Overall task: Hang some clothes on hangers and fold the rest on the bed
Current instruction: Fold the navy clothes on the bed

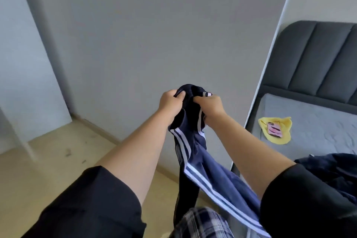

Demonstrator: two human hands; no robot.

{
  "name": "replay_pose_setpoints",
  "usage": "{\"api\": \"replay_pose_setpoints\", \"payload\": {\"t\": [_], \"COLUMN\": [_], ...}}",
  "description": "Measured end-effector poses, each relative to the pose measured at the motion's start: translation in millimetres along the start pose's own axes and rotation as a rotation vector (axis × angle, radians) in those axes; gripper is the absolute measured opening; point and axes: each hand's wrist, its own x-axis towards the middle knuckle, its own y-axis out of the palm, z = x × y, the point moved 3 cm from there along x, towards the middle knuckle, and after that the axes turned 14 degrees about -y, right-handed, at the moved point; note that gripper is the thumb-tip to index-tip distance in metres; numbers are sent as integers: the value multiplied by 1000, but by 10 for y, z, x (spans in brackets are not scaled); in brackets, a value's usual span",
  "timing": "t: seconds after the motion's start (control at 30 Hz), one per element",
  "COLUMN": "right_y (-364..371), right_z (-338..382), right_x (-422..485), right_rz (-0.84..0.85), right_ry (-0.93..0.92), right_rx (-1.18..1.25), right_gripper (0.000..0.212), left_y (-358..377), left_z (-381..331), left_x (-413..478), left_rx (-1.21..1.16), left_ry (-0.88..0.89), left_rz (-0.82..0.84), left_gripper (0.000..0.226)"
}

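While both arms reach forward in front of the grey wall [154, 35], the left hand [171, 102] and the right hand [209, 103] hold a navy garment with white stripes [210, 176] up in the air, well clear of the bed [318, 121]. The two hands sit close together at the top of the garment, where the dark fabric is bunched into a rounded hump between them. On the left hand the fingers [180, 94] are curled into the cloth and grip it. On the right hand they are curled too, closed round a fold of the same bunch. A small pale striped bit shows just above the right knuckles; I cannot tell what part of the garment it is.

From the hands the fabric hangs down and towards the person, its paired white stripes running along the edges, and the lower end passes out of view at the bottom. Black sleeves [87, 203] cover both upper arms, and a plaid garment [201, 222] shows below.

To the right stands the bed with a dark padded headboard [313, 58] and a grey quilted cover. A yellow cloth [285, 127] lies on it near the edge, with a pink phone [274, 129] resting on top. Nearer the person, a heap of dark clothes [328, 168] lies on the bed. A pale floor [48, 160] spreads to the left.
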Motion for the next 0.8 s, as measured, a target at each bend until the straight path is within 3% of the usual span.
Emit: {"api": "replay_pose_setpoints", "payload": {"t": [0.17,0.3,0.4,0.5,0.6,0.63,0.7,0.73,0.8], "right_y": [948,1458,1633,1615,1529,1495,1421,1401,1425], "right_z": [858,1443,1816,2064,2232,2268,2295,2296,2186], "right_x": [314,496,601,697,712,711,753,791,845], "right_rz": [85,54,6,-16,10,-44,-139,-99,204], "right_ry": [-150,-196,-269,-364,-570,-652,-722,-714,-615], "right_rx": [116,186,181,138,-41,-89,-85,-111,-338], "right_gripper": [15,18,23,25,19,20,21,20,19], "left_y": [-1082,-1670,-1972,-2220,-2437,-2502,-2646,-2719,-2793], "left_z": [-760,-1251,-1521,-1614,-1651,-1708,-1808,-1807,-1684], "left_x": [130,83,81,119,148,139,127,143,211], "left_rx": [-56,-29,181,520,748,747,493,302,179], "left_ry": [91,147,135,43,19,76,267,326,275], "left_rz": [-171,-112,-95,-150,-245,-343,-594,-676,-612], "left_gripper": [21,5,17,14,10,10,25,32,29]}}
